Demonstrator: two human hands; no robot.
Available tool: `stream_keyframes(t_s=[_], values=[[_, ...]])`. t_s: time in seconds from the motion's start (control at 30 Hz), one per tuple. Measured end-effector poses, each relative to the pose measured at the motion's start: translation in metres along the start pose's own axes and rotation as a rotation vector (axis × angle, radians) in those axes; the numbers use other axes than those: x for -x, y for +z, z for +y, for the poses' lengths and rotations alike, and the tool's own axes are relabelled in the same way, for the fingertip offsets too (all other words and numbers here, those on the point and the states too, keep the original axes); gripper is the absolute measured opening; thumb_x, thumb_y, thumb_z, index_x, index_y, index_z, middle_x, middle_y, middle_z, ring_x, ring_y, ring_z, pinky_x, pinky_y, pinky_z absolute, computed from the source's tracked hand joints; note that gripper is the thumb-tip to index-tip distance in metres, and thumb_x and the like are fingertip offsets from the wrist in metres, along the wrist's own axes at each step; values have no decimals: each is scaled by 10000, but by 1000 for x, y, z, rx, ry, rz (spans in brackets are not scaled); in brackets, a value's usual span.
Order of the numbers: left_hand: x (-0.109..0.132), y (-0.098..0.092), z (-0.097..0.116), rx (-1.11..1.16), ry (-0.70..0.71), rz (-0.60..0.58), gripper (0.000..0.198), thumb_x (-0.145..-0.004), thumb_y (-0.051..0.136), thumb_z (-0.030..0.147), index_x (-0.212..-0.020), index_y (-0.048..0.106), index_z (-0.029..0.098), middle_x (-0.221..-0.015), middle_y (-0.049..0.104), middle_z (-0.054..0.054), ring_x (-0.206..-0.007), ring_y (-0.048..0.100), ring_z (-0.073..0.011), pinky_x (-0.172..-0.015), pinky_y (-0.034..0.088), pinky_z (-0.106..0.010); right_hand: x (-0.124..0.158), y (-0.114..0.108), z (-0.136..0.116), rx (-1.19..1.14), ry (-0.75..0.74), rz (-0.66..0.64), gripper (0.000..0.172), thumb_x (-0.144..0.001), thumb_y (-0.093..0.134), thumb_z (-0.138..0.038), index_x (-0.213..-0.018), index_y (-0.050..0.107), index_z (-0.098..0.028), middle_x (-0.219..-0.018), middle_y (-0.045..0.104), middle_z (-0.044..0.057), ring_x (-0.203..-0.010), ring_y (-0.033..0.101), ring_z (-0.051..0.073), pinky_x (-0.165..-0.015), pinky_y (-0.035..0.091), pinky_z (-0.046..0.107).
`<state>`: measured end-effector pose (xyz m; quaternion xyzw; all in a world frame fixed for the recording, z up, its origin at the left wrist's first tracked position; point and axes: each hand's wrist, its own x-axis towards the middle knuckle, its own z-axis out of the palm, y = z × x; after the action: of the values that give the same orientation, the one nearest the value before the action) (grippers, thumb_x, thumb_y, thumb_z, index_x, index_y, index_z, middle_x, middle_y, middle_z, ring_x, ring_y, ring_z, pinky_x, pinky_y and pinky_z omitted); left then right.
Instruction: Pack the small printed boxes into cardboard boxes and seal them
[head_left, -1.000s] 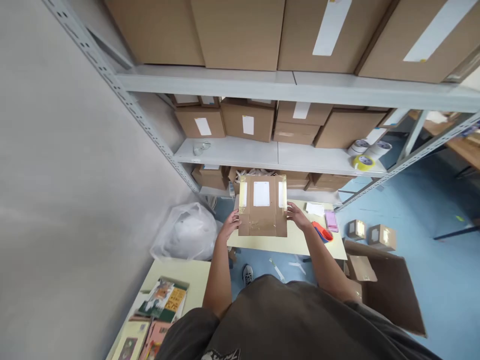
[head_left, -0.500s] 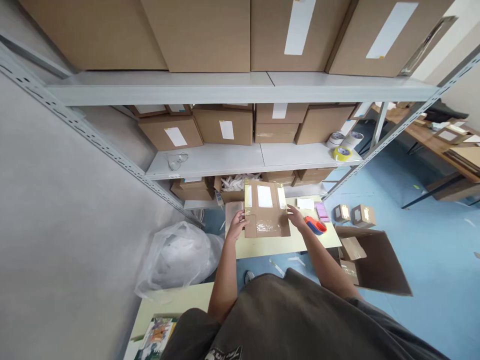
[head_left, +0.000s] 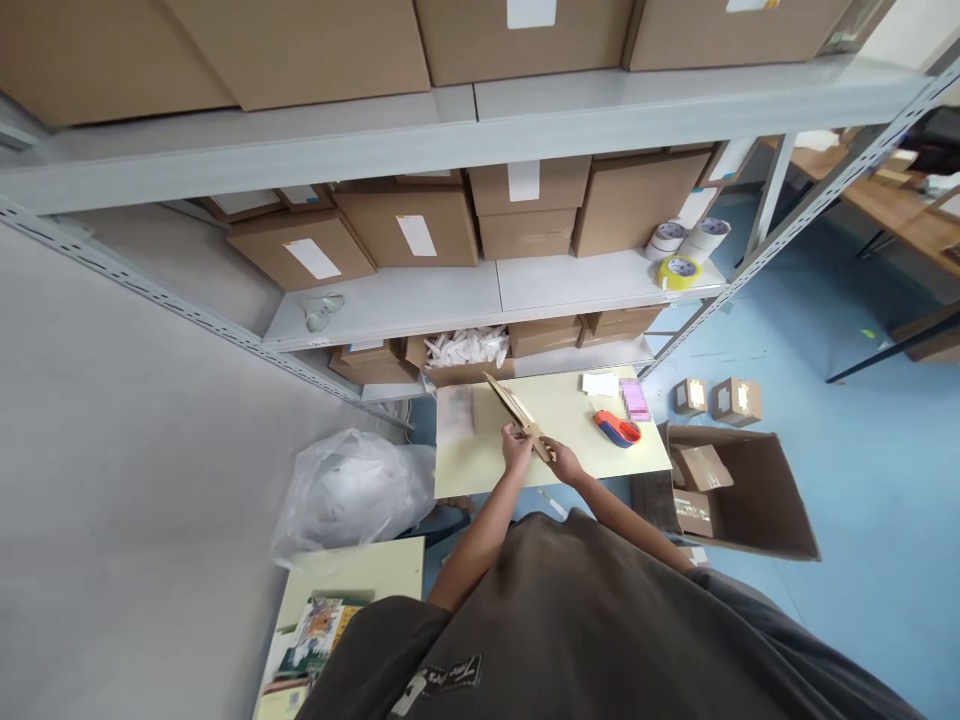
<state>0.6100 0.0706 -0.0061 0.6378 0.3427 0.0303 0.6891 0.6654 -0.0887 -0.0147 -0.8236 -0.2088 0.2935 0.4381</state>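
Observation:
Both of my hands grip a flat taped cardboard parcel (head_left: 516, 409) over the pale yellow table (head_left: 480, 470). The parcel is turned on edge, so I see only its thin side, slanting up to the left. My left hand (head_left: 516, 445) is closed on its near end from the left. My right hand (head_left: 564, 461) is closed on it from the right. A red and blue tape dispenser (head_left: 617, 429) lies on the table to the right of my hands.
A grey metal shelf rack (head_left: 480, 290) full of cardboard boxes stands behind the table, with tape rolls (head_left: 679, 270) on it. An open carton (head_left: 735, 495) sits on the blue floor at the right. A white plastic bag (head_left: 356, 490) lies at the left. Books (head_left: 315, 640) lie on a nearer table.
The parcel was face-up between my hands; now it is tipped on edge and my hands have come close together at its near end. My view has tilted further down.

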Motion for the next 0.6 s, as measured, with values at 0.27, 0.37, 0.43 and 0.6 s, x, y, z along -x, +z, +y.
stream_keyframes(t_s=[0.27, 0.37, 0.43, 0.6], values=[[-56, -69, 44, -145, 4, 250, 952, -780, 878, 329, -1609, 419, 246, -1672, 428, -198, -1249, 680, -290, -1016, 550, -370, -11, -69, 36, -163, -52, 102, 453, -779, 644, -283, -1191, 831, -296, -1230, 816, 43, -1254, 716, 366, -1140, 532, 564], [-81, -93, 54, -172, 66, 109, 1052, -683, 922, 236, -1619, 440, 266, -1610, 529, -152, -1431, 560, -327, -1162, 457, -397, -13, -84, 48, -232, -96, 68, 413, -757, 661, -319, -1118, 852, -256, -1198, 824, 77, -1230, 727, 369, -1131, 539, 566], [-88, -98, 51, -137, 98, -5, 1037, -662, 915, 218, -1599, 471, 259, -1516, 618, -133, -1458, 535, -321, -1193, 430, -407, -14, -84, 52, -264, -78, 109, 438, -744, 672, -316, -1139, 843, -233, -1220, 816, 100, -1238, 720, 372, -1131, 536, 573], [-77, -103, 28, -14, 172, -86, 948, -693, 830, 214, -1576, 488, 258, -1479, 648, -125, -1447, 552, -307, -1189, 445, -418, -28, -69, 50, -404, -27, 179, 684, -695, 680, -225, -1377, 722, -223, -1399, 735, 137, -1301, 682, 356, -1111, 550, 538]])
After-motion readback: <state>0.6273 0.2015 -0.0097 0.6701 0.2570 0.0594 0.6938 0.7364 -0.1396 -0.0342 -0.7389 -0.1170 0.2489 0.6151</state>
